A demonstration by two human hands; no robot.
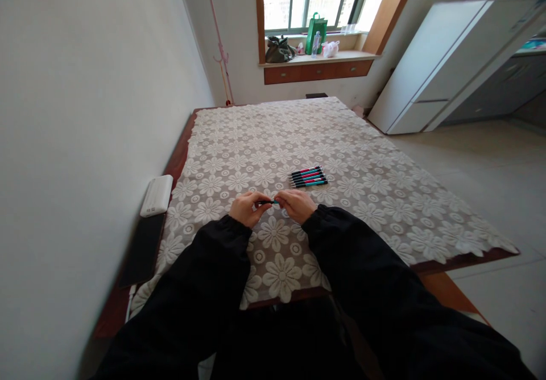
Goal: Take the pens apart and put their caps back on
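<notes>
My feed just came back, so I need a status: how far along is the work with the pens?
Five pens lie in a neat row on the lace tablecloth, beyond the hands; these look dealt with, though I can't confirm. In hand: one pen gripped at its ends between the left hand and the right hand. No other loose pens show, so this looks like the last.

The slim dark pen with a teal band [268, 202] shows only a short stretch; both its ends are hidden inside the curled fingers of the left hand [246, 207] and right hand [297, 204]. Beyond that pen, the row of dark pens with teal and pink bands [309, 177] is too small to count surely. Far right of the pen, the white cabinet [443, 61] is blurred and cut off by the edge.
</notes>
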